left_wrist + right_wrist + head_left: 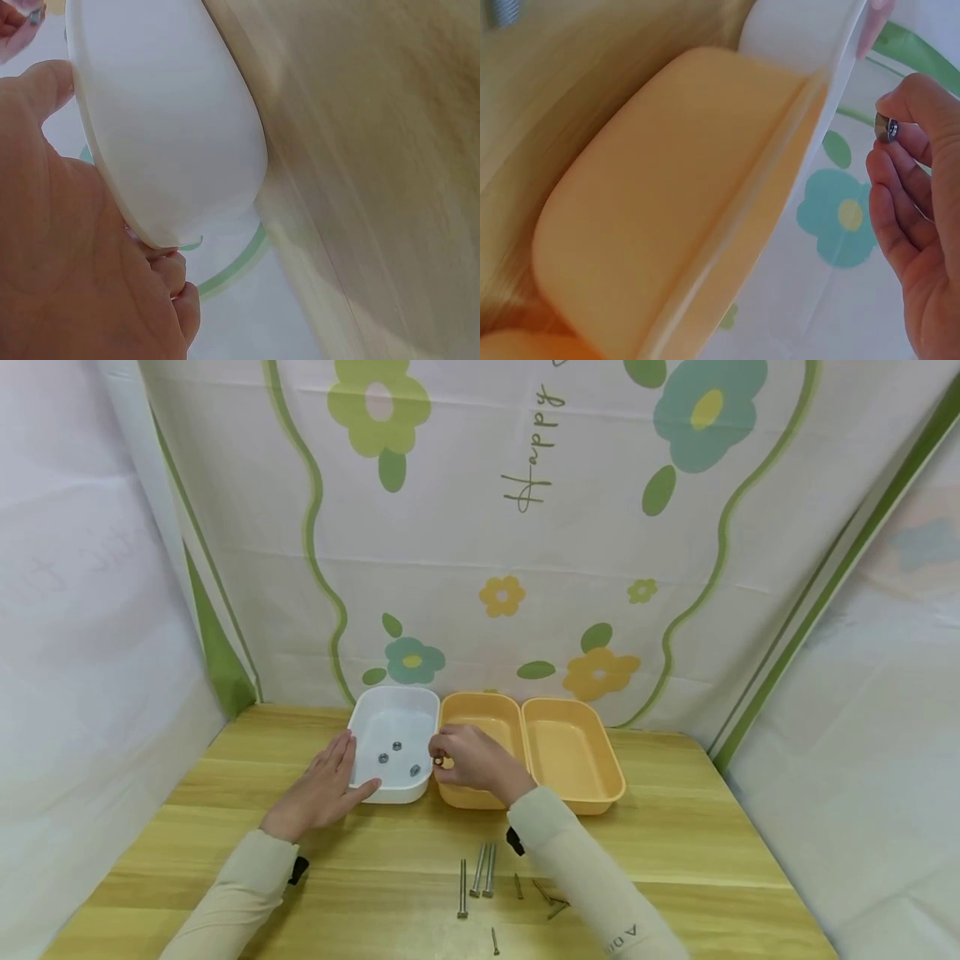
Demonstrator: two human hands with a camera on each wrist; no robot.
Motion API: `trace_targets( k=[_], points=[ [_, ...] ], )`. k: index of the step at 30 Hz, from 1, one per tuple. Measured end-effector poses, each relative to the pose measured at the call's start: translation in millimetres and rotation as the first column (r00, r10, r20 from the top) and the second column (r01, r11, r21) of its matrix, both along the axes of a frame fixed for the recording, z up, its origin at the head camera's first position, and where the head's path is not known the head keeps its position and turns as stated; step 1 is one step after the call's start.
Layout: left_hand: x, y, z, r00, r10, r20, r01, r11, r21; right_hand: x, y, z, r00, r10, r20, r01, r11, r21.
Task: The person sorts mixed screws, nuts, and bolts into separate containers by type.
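Observation:
My right hand (pixel 480 762) is over the left edge of the middle yellow tray (pixel 491 703), close to the white tray (pixel 393 697). Between thumb and index finger it pinches a small metal nut (pixel 886 128); the other fingers bend loosely below it. Inside the white tray lie three nuts, one nut (pixel 383 758) left of the others. My left hand (pixel 318 789) rests against this tray's left and near rim, fingers straight along the side and thumb spread across the front corner. In the left wrist view the thumb (pixel 49 86) touches the rim.
A second yellow tray (pixel 611 777) stands to the right, joining the row. Nearer on the wooden table (pixel 375 885) lie three long bolts (pixel 490 870) and several thin screws (pixel 518 887), some beside the right sleeve. A flowered cloth (pixel 450 527) hangs behind the trays.

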State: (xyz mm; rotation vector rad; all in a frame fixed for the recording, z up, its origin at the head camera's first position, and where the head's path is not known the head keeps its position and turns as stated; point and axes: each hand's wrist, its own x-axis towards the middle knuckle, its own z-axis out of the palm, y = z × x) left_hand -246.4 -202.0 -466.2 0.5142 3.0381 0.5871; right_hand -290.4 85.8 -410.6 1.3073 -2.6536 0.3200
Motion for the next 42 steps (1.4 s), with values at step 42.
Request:
trace_targets(
  k=[42],
  points=[
    [-4.6, -4.6, -4.5, 1.0, -0.003, 0.006, 0.002, 0.999, 0.033, 42.9, 79.1, 41.7, 0.992, 0.02, -0.121, -0.028, 0.997, -0.069]
  ],
)
